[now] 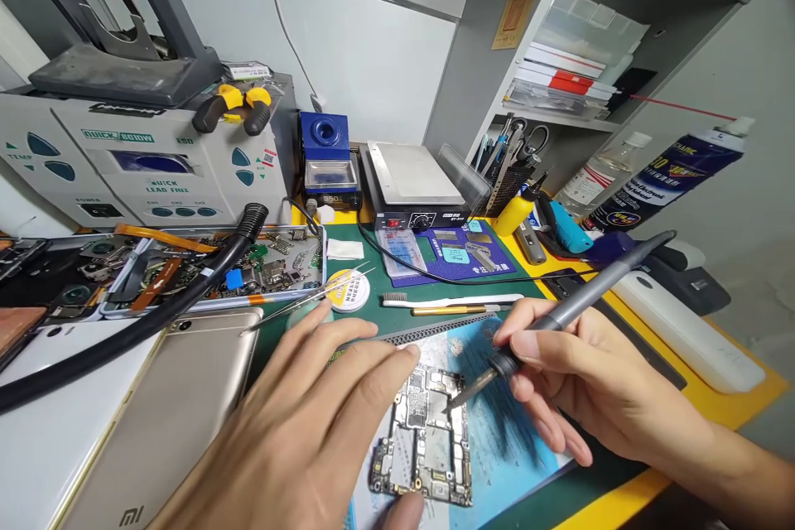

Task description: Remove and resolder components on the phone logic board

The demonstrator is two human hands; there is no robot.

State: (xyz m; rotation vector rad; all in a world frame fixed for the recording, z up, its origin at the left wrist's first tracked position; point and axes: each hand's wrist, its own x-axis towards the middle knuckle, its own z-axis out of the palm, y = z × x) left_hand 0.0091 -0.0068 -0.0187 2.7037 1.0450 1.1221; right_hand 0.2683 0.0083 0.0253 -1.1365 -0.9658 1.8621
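Observation:
A phone circuit board (438, 447) lies on a blue sheet (522, 447) marked with dark scratches. My left hand (310, 422) spans the board's left side, with the forefinger at its top edge and the thumb at its bottom edge, holding it between them; the other fingers stretch forward. Between the thumb and fingers of my right hand (571, 364) is a grey soldering iron (584, 290), held like a pen. Its metal tip slants down to the upper right part of the board. Beyond my left fingertips, tweezers (310, 296) rest across a round, yellow-labelled tin (349, 290).
A hot-air station (137, 174) stands at the left; its black hose (186, 290) crosses phones (180, 397) and a tray of boards. A heating plate (410, 174) is at the back. A white toothbrush (453, 301) and thin brush lie ahead. Bottles and a spray can (676, 174) stand right.

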